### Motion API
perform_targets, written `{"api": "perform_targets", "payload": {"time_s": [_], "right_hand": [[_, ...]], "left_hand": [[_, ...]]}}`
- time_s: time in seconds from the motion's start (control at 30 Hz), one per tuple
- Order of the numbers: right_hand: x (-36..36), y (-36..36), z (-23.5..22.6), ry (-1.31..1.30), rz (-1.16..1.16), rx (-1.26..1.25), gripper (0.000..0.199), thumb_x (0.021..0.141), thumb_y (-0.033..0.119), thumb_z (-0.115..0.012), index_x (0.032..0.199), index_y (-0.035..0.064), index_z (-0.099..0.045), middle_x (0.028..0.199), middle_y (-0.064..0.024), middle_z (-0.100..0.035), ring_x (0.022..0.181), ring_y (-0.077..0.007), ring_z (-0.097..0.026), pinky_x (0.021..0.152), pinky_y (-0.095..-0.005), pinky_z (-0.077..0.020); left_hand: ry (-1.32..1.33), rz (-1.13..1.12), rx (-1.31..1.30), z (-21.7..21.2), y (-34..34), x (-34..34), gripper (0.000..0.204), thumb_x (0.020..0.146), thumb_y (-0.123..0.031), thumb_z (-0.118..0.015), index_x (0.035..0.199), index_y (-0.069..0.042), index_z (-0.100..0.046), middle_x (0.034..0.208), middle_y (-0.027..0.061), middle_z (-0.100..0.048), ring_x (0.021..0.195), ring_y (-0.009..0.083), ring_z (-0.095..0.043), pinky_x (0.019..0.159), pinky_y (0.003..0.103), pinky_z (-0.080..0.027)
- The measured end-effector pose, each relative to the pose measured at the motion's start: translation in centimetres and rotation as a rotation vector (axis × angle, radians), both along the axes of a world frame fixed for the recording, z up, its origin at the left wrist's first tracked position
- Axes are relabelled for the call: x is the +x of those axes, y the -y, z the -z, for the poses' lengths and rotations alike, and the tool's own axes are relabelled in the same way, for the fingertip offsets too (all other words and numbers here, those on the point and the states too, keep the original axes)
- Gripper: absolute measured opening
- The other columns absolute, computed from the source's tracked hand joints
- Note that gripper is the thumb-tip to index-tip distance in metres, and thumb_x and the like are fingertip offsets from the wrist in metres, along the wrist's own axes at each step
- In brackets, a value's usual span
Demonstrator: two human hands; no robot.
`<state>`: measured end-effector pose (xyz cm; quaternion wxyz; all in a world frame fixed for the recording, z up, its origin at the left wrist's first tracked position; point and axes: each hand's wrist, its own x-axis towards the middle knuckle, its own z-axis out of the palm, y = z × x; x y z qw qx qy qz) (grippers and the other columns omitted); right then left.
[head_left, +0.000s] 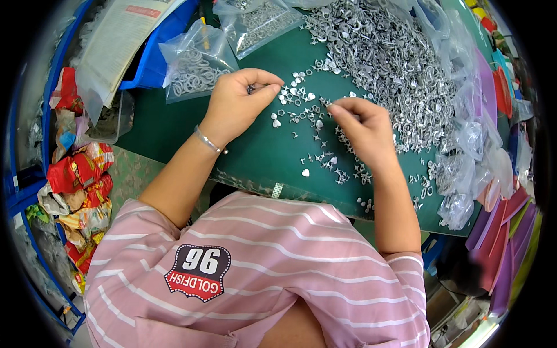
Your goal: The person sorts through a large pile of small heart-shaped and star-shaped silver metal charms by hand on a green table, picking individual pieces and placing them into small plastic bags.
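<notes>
My left hand (pixel 239 105) is closed above the green tabletop. Small silver metal pieces show between its curled fingers, and the fingertips pinch beside a scatter of silver charms (pixel 293 91), some heart-shaped. To the right, my right hand (pixel 365 129) is also closed, thumb and forefinger together over the near edge of a large heap of silver metal pieces (pixel 380 55). Whatever its fingertips hold, if anything, is too small to make out. A lone heart charm (pixel 305 173) lies nearer me, close to other loose star-like bits (pixel 341 176).
Clear bags of silver rings (pixel 196 74) and small parts (pixel 258 24) lie at the back left, by a blue bin (pixel 152 55) with papers. Crumpled plastic bags (pixel 464 156) line the table's right side. Colourful wrappers (pixel 78 174) fill the shelf at left.
</notes>
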<state>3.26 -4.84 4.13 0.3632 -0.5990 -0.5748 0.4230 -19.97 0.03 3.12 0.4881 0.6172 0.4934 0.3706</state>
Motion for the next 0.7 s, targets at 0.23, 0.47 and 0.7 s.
{"api": "perform_targets", "payload": {"time_s": [0.23,0.47,0.7], "right_hand": [[-2.1,-2.7,-0.4,0.598,-0.264,0.114,0.014,0.085,0.013,-0.060,0.093,0.0086,-0.071,0.083,-0.0147,-0.069,0.077,-0.0337,-0.067,0.069,-0.0424,-0.0535],[-3.5,-5.4,1.3,0.675,-0.240,0.373,0.012,0.084,0.014,-0.063,0.093,0.0096,-0.069,0.083,-0.0125,-0.069,0.075,-0.0322,-0.067,0.067,-0.0415,-0.0534],[-0.9,-5.3,-0.2,0.485,-0.233,0.044,0.012,0.082,0.013,-0.065,0.090,0.0059,-0.071,0.080,-0.0146,-0.069,0.075,-0.0332,-0.067,0.069,-0.0403,-0.0536]], "left_hand": [[-0.441,0.128,0.234,0.7,-0.6,0.2,0.013,0.080,-0.010,-0.068,0.090,-0.002,-0.071,0.076,0.0109,-0.065,0.065,0.0188,-0.062,0.062,0.030,-0.049],[-0.431,0.115,0.257,0.8,-0.8,-0.1,0.012,0.080,-0.009,-0.068,0.089,-0.002,-0.071,0.075,0.0114,-0.063,0.063,0.0197,-0.060,0.061,0.031,-0.048],[-0.381,0.077,0.248,0.4,-0.7,-0.9,0.011,0.080,-0.009,-0.068,0.089,-0.003,-0.070,0.073,0.0095,-0.061,0.059,0.0180,-0.056,0.059,0.030,-0.046]]}}
